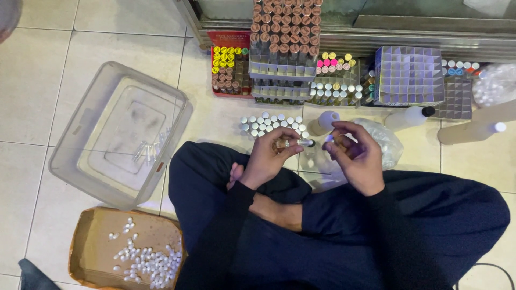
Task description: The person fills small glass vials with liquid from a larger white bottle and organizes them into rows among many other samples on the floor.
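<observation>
The left hand (266, 158) pinches a small vial (293, 143) sideways, just below the capped bottles (271, 124). The right hand (357, 156) closes its fingertips on a tiny cap (329, 139). The vial looks light, slick and breakable; it is best gripped around its middle.

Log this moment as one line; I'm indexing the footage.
left hand: holds small vial | right hand: pinches small cap | apart

The floor (43, 59) has pale square tiles. A clear plastic box (121, 134) sits on it. Near it lies a brown cardboard tray (91, 236) of small white caps. Little white-capped bottles (271, 124) stand by racks of bottles (284, 45).
</observation>
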